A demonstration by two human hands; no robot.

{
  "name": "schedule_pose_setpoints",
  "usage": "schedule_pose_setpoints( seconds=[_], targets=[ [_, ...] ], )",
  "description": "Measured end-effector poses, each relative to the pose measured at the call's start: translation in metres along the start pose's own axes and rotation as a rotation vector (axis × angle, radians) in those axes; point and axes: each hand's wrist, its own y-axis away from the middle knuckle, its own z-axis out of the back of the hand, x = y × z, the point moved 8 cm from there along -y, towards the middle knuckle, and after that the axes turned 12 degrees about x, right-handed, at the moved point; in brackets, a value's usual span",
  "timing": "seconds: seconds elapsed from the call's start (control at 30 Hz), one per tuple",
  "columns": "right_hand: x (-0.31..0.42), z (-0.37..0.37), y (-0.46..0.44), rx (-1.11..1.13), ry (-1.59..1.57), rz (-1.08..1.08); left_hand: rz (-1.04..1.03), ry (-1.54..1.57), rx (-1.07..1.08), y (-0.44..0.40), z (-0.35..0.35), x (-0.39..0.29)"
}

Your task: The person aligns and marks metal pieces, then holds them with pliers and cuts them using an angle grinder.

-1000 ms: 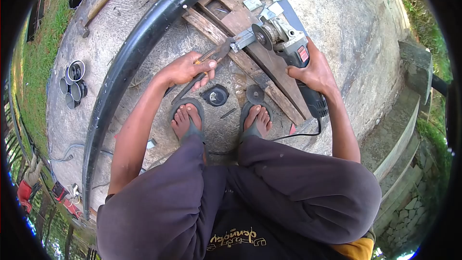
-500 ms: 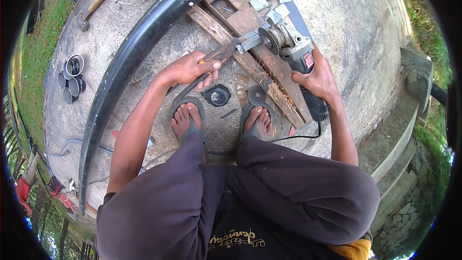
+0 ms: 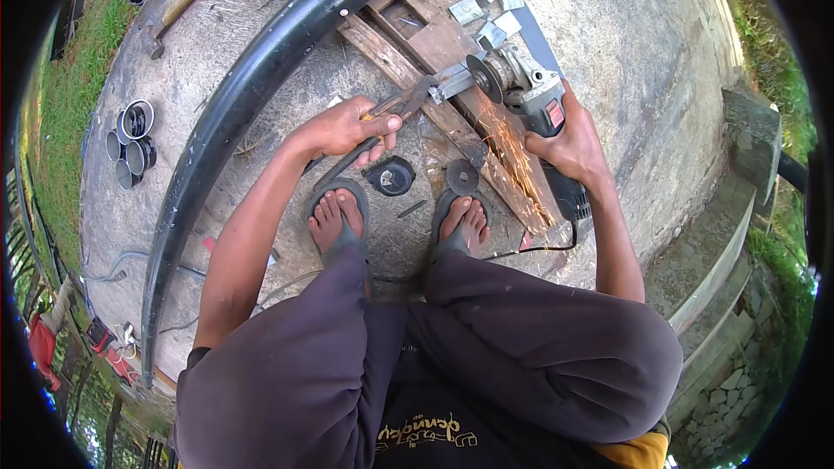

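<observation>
My left hand is closed around the handles of a pair of pliers. Their jaws clamp one end of a silvery square metal tube, which rests on wooden boards. In my right hand is an angle grinder, its fingers wrapped round the body. The grinder's disc meets the tube, and a stream of orange sparks sprays from there down along the boards toward my right foot.
Several cut tube pieces lie beyond the boards. A long curved black pipe crosses the left side. Near my feet are a loose disc, a black round part and the power cord. A hammer and black rings lie at left.
The spark stream has grown much brighter and longer. Both hands, the pliers and the grinder stay in nearly the same place.
</observation>
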Motion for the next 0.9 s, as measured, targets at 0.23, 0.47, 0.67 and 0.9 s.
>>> schedule_pose_setpoints(
  seconds=[0.23, 0.47, 0.67, 0.9],
  targets=[
    [-0.0024, -0.0011, 0.0046, -0.001, -0.019, 0.01, 0.004, 0.047, 0.004, -0.001, -0.0026, 0.0032],
    [-0.0034, -0.0019, 0.006, 0.007, -0.034, -0.016, 0.01, 0.04, 0.001, -0.002, -0.0024, 0.0039],
    [-0.005, -0.0023, 0.0046, -0.006, -0.031, 0.004, -0.038, 0.091, 0.043, -0.0038, -0.0046, 0.0032],
    [-0.0068, -0.0028, 0.0061, 0.003, -0.04, -0.029, -0.026, 0.062, 0.038, -0.0049, -0.0043, 0.0028]
  ],
)
